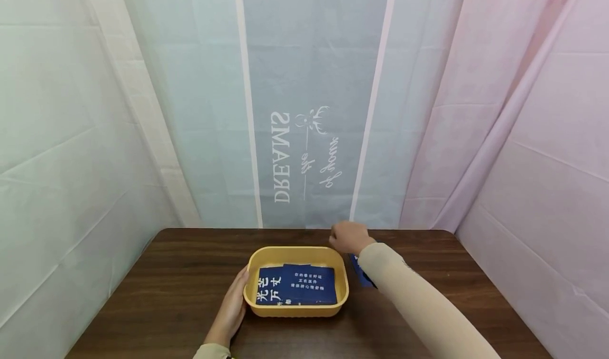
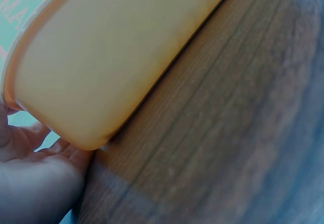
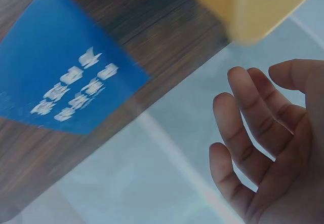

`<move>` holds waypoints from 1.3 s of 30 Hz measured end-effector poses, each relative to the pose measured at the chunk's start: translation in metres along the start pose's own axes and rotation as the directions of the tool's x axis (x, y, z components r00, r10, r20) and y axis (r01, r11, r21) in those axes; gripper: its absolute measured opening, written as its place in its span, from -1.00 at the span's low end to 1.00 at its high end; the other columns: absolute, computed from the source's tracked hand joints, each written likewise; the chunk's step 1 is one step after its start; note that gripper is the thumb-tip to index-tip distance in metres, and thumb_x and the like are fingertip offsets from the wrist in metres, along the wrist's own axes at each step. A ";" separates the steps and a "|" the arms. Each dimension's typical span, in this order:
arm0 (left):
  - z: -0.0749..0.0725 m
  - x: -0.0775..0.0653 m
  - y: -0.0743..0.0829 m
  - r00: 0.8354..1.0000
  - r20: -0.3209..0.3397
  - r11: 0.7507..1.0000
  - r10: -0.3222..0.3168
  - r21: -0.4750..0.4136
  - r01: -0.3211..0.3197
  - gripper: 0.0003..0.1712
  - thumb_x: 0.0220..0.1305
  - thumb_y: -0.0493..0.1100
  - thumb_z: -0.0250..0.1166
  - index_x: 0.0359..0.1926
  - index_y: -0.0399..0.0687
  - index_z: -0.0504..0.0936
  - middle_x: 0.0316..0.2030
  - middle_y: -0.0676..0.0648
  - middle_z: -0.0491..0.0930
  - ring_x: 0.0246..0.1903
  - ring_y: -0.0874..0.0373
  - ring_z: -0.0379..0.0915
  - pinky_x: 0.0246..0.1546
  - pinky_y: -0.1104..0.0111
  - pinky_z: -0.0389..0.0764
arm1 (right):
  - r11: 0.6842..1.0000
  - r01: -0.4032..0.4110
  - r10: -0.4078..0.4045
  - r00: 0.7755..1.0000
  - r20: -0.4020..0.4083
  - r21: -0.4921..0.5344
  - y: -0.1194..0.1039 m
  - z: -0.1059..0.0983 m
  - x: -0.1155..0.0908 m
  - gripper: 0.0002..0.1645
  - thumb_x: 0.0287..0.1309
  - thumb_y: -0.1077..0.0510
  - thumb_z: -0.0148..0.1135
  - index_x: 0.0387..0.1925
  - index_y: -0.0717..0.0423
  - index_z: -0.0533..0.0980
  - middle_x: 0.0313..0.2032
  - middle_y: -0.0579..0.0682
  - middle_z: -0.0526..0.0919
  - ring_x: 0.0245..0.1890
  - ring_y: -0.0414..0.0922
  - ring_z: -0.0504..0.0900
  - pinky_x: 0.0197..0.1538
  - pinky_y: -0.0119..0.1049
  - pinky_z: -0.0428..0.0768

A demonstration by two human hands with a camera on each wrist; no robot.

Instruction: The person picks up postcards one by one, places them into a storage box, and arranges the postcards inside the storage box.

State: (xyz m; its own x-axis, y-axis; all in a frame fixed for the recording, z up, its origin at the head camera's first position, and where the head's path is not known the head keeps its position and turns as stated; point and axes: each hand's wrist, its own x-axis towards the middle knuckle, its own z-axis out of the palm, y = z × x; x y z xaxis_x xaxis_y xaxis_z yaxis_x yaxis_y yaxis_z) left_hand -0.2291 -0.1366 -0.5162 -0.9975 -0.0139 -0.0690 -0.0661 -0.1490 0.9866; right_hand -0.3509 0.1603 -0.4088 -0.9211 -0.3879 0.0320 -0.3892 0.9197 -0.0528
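Observation:
A yellow plastic basin [image 1: 298, 311] stands on the table and holds several blue cards [image 1: 309, 285] with white printed characters. My left hand [image 1: 233, 303] rests against the basin's left end; in the left wrist view its fingers [image 2: 38, 133] touch the outer wall under the rim. Beyond the basin's back right corner, my right hand [image 1: 351, 236] hovers with nothing in it. Its fingers [image 3: 243, 153] are loosely bent in the right wrist view. Another blue card [image 3: 76, 67] lies on the table right of the basin, partly hidden by my right forearm in the head view.
The dark wooden table [image 1: 181, 274] ends at a rear edge just behind the basin. A hanging grey-blue cloth [image 1: 309, 84] with white lettering closes off the back, and pale cloth walls [image 1: 547, 200] stand on both sides.

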 end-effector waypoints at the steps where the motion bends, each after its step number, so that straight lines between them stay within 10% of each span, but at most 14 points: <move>1: 0.000 0.000 0.000 1.000 0.003 1.000 -0.001 -0.001 0.001 -0.21 0.62 0.15 -0.18 0.56 -0.31 -0.08 0.54 -0.36 -0.18 0.52 -0.24 -0.34 0.45 -0.13 -0.24 | 1.000 -0.012 0.012 1.000 0.001 0.006 0.006 0.001 -0.001 -0.58 0.35 0.10 0.13 -0.68 -0.06 0.43 -0.77 -0.18 0.30 -0.72 -0.21 0.26 -0.64 -0.28 0.25; 9: 0.000 -0.001 -0.001 1.000 0.001 1.000 0.011 -0.010 -0.011 -0.20 0.62 0.15 -0.19 0.56 -0.32 -0.09 0.54 -0.36 -0.19 0.52 -0.24 -0.35 0.45 -0.13 -0.25 | 0.981 -0.192 0.192 0.975 0.111 -0.014 0.053 0.016 -0.017 -0.45 0.26 -0.12 0.32 -0.76 -0.01 0.42 -0.76 -0.13 0.37 -0.70 -0.18 0.33 -0.55 -0.22 0.38; 14: 0.000 0.000 -0.001 1.000 -0.002 1.000 0.010 -0.004 -0.010 -0.20 0.62 0.16 -0.19 0.56 -0.33 -0.09 0.54 -0.37 -0.19 0.51 -0.25 -0.34 0.45 -0.14 -0.23 | 0.942 -0.332 0.335 0.904 0.267 -0.056 0.076 0.024 -0.029 -0.34 0.16 -0.36 0.32 -0.17 0.18 0.70 -0.26 0.11 0.71 -0.26 0.02 0.65 -0.13 0.08 0.63; 21: 0.000 0.000 -0.001 1.000 0.005 1.000 0.018 -0.013 -0.018 -0.21 0.63 0.14 -0.19 0.56 -0.33 -0.09 0.54 -0.37 -0.19 0.51 -0.25 -0.35 0.45 -0.13 -0.24 | 0.862 -0.506 0.460 0.804 0.377 0.028 0.091 0.033 -0.034 0.16 -0.02 -0.49 0.38 0.24 0.40 0.45 0.16 0.41 0.50 0.15 0.25 0.50 0.20 0.23 0.45; 39: -0.001 -0.003 -0.002 0.998 0.032 0.999 0.047 -0.029 -0.046 -0.24 0.65 0.09 -0.23 0.55 -0.35 -0.12 0.54 -0.37 -0.20 0.52 -0.21 -0.36 0.46 -0.08 -0.26 | 0.839 -0.522 0.450 0.825 0.341 0.155 0.098 0.043 -0.041 0.10 -0.06 -0.27 0.56 0.20 0.51 0.40 0.02 0.37 0.54 -0.04 0.16 0.55 0.14 0.20 0.49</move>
State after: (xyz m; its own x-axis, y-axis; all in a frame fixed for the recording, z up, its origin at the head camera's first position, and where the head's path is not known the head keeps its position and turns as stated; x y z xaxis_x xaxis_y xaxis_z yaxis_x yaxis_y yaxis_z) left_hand -0.2262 -0.1371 -0.5186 -0.9998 0.0111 -0.0174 -0.0191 -0.1768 0.9841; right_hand -0.3515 0.2635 -0.4577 -0.9382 0.0730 -0.3382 0.1527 0.9645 -0.2155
